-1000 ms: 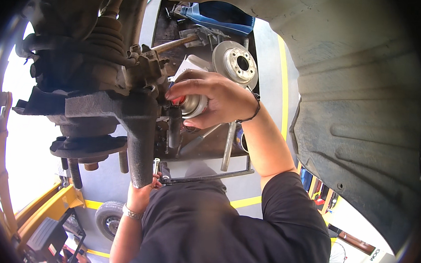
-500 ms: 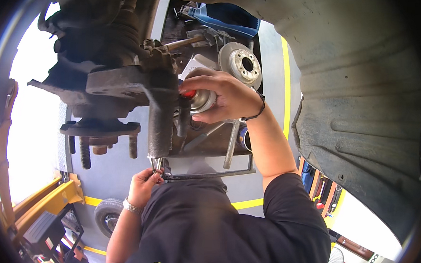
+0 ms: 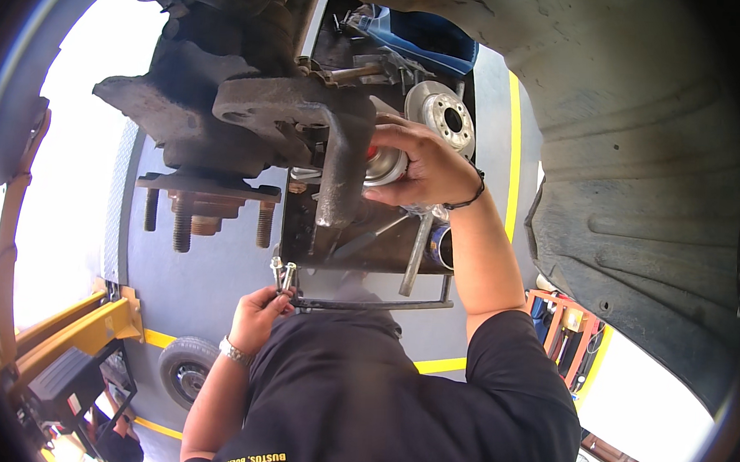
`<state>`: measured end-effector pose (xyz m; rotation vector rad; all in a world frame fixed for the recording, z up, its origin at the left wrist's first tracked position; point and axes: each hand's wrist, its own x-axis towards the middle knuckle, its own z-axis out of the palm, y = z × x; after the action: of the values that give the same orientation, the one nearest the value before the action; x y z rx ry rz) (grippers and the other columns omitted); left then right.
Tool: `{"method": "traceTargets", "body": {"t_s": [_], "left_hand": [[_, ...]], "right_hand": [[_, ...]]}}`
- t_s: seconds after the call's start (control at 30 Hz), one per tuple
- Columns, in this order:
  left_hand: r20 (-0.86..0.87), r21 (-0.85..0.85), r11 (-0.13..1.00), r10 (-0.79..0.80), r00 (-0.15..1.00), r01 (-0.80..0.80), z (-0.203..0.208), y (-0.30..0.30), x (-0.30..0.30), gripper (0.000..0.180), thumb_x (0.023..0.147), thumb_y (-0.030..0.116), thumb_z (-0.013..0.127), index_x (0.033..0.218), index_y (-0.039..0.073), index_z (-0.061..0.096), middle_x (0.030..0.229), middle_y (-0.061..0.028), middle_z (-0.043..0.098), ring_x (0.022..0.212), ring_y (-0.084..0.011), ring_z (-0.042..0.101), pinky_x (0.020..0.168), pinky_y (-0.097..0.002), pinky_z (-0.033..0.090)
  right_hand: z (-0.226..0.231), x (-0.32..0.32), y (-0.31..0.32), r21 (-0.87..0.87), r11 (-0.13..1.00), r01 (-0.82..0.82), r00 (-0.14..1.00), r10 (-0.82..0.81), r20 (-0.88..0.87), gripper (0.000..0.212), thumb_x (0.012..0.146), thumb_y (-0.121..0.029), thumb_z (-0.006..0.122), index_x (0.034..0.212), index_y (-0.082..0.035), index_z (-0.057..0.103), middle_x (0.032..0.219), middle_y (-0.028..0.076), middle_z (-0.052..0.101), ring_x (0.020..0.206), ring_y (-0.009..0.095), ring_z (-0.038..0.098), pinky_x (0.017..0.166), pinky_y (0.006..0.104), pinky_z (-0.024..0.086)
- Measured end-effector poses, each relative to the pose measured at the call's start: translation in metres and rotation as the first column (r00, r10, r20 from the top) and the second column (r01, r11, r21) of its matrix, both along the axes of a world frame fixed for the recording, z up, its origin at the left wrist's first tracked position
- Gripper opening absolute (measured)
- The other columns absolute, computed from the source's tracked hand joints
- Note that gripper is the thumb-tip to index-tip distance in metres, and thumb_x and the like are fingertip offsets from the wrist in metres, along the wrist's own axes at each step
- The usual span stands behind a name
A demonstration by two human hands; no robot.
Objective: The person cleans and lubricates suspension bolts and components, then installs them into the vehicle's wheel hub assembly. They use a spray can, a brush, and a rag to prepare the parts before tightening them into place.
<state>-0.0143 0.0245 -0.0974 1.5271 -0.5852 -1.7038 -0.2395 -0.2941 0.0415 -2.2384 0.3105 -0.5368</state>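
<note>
My left hand (image 3: 258, 321) pinches two shiny metal bolts (image 3: 283, 275) upright between its fingertips, below the wheel hub (image 3: 209, 191) with its threaded studs. In my right hand (image 3: 430, 160) is a spray can (image 3: 387, 167) with a red top, the fingers wrapped round its side. The can's nozzle end is partly hidden behind the dark steering knuckle arm (image 3: 344, 167), which hangs down between my two hands. Whether spray comes out, I cannot tell. A brake disc (image 3: 434, 100) stands beyond my right hand.
Beyond the can, a dark work tray (image 3: 307, 236) carries a hammer (image 3: 353, 73), a cut blue container (image 3: 422, 41) and a blue can (image 3: 442, 245). The wheel arch liner (image 3: 640, 187) curves along the right. A tire (image 3: 187, 370) and a yellow lift arm (image 3: 88, 342) are at lower left.
The bolts in my left hand now show apart from the knuckle arm's lower end, which hid their tops before. The car parts and tray sit further right in view. My right hand still grips the can.
</note>
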Motion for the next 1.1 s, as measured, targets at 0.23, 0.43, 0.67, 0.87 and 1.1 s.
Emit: {"method": "traceTargets", "body": {"t_s": [0.23, 0.43, 0.67, 0.87, 1.1], "left_hand": [[0.013, -0.017, 1.0, 0.017, 1.0, -0.017, -0.004, 0.005, 0.001, 0.021, 0.104, 0.008, 0.059, 0.116, -0.005, 0.07, 0.098, -0.0062, 0.073, 0.087, -0.0122, 0.067, 0.081, -0.0288, 0.054], [0.043, -0.006, 0.999, 0.042, 0.998, -0.042, -0.009, 0.018, 0.003, 0.022, 0.103, 0.008, 0.06, 0.116, -0.007, 0.07, 0.102, -0.0077, 0.073, 0.089, -0.0129, 0.068, 0.081, -0.0289, 0.054], [0.024, 0.002, 0.995, 0.096, 0.995, -0.096, -0.014, 0.032, 0.002, 0.022, 0.104, 0.01, 0.06, 0.115, -0.006, 0.069, 0.111, -0.0092, 0.073, 0.09, -0.0141, 0.069, 0.081, -0.0295, 0.055], [0.024, -0.036, 0.994, 0.108, 0.994, -0.107, -0.009, 0.031, 0.003, 0.022, 0.104, 0.012, 0.06, 0.114, -0.004, 0.07, 0.115, -0.0099, 0.073, 0.091, -0.0141, 0.069, 0.082, -0.0296, 0.055], [0.063, -0.038, 0.999, 0.01, 0.998, -0.007, -0.013, 0.016, 0.006, 0.024, 0.104, 0.012, 0.06, 0.117, -0.004, 0.07, 0.11, -0.0078, 0.074, 0.091, -0.013, 0.069, 0.081, -0.0293, 0.054]], "right_hand": [[-0.03, -0.016, -0.028, 0.114, 0.943, 0.312, 0.944, -0.322, 0.079, 0.087, 0.081, -0.008, 0.084, 0.155, -0.014, 0.038, 0.12, 0.008, 0.068, 0.113, 0.019, 0.066, 0.099, 0.0381, 0.053], [-0.081, 0.01, -0.105, 0.073, 0.787, 0.613, 0.714, -0.591, 0.376, 0.092, 0.084, -0.017, 0.081, 0.158, -0.007, 0.028, 0.136, 0.021, 0.058, 0.12, 0.033, 0.064, 0.104, 0.0408, 0.05], [-0.124, 0.075, -0.137, -0.15, 0.632, 0.76, 0.631, -0.662, 0.405, 0.086, 0.076, -0.031, 0.089, 0.143, -0.001, 0.044, 0.136, 0.025, 0.056, 0.123, 0.045, 0.056, 0.105, 0.047, 0.048], [-0.136, 0.076, -0.131, -0.198, 0.577, 0.792, 0.604, -0.699, 0.382, 0.075, 0.075, -0.03, 0.088, 0.135, -0.006, 0.05, 0.126, 0.021, 0.059, 0.115, 0.042, 0.061, 0.098, 0.0474, 0.053], [-0.155, 0.066, -0.115, -0.262, 0.705, 0.659, 0.748, -0.652, 0.124, 0.083, 0.075, -0.044, 0.088, 0.141, -0.011, 0.05, 0.13, 0.02, 0.059, 0.122, 0.039, 0.06, 0.103, 0.0441, 0.051]]}}
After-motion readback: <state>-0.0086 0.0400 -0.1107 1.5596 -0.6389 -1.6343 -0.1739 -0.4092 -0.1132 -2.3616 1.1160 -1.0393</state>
